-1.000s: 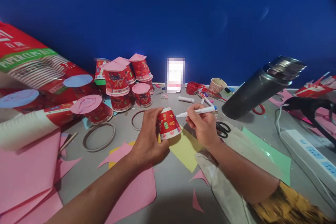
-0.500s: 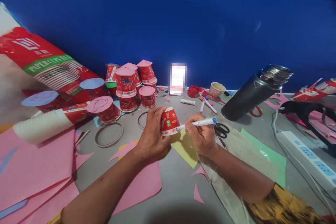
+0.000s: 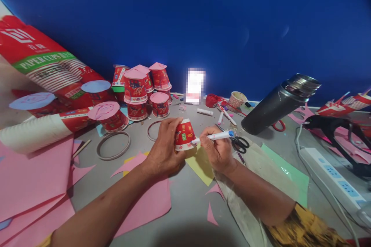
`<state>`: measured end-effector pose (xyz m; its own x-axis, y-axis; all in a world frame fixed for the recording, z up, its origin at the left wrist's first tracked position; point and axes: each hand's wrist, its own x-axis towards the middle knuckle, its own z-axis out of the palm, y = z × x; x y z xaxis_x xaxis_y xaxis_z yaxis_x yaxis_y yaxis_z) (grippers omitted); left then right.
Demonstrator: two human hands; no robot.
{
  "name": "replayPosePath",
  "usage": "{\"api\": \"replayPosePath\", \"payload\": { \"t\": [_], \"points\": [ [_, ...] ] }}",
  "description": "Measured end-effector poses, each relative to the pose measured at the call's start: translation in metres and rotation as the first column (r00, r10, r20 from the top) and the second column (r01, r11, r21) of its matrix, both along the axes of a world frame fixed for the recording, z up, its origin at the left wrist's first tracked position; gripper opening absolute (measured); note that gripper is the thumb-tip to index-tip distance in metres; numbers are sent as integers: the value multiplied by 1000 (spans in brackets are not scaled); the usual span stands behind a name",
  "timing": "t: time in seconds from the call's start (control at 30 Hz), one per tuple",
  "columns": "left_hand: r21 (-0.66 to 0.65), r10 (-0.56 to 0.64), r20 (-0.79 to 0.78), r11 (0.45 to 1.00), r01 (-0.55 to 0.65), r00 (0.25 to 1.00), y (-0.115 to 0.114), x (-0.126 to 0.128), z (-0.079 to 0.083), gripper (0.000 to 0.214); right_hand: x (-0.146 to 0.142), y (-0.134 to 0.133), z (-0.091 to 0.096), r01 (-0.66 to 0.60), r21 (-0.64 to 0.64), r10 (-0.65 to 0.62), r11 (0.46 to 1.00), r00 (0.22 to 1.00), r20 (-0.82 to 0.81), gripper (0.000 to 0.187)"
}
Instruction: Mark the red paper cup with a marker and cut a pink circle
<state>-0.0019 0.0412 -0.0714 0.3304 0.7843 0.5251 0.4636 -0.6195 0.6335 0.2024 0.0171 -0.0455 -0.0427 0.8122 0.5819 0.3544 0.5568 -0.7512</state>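
Gripped in my left hand (image 3: 165, 148) is a red paper cup (image 3: 185, 133), printed with gold stars and a green label, its white patterned rim facing down. My right hand (image 3: 218, 148) is closed around a white marker (image 3: 218, 136) with a blue end. The marker's tip points left at the lower right side of the cup, at or very near its surface. Yellow paper (image 3: 201, 166) lies under the hands. Black scissors (image 3: 240, 144) rest just right of my right hand. Beyond the cup, a capped white marker (image 3: 205, 112) lies on the table.
Stacked red cups with pink paper tops (image 3: 135, 88) stand at the back left, by a bag of paper cups (image 3: 49, 61). Pink sheets (image 3: 34, 185) cover the left side. A dark flask (image 3: 275, 106) and a power strip (image 3: 333, 173) are on the right. A lit phone (image 3: 194, 87) stands behind.
The whole view has shifted slightly, so most things appear a little further left. Both hands keep their hold on the cup and the marker, with the marker's tip still by the cup's lower side.
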Motion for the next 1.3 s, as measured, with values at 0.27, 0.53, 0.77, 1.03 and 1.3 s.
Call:
{"api": "replayPosePath", "payload": {
  "t": [0.27,0.53,0.77,1.03,1.3],
  "points": [
    [-42,6,17,999,-6,1000,-1,0,1,88,-1,0,-2,-17,-3,17,1000,1000,-11,18],
    [-22,0,10,1000,0,1000,1,0,1,86,-1,1,-2,-13,3,13,1000,1000,-6,16],
    [-33,3,10,999,-3,1000,-1,0,2,90,-1,1,-2,-34,-30,35,999,999,24,17],
    [-33,-6,7,999,6,1000,0,0,1,86,0,1,0,5,25,-7,1000,998,61,18],
    [-25,-11,-3,1000,11,1000,-1,0,1,87,1,3,-1,16,139,-35,990,990,138,19]
  ]
}}
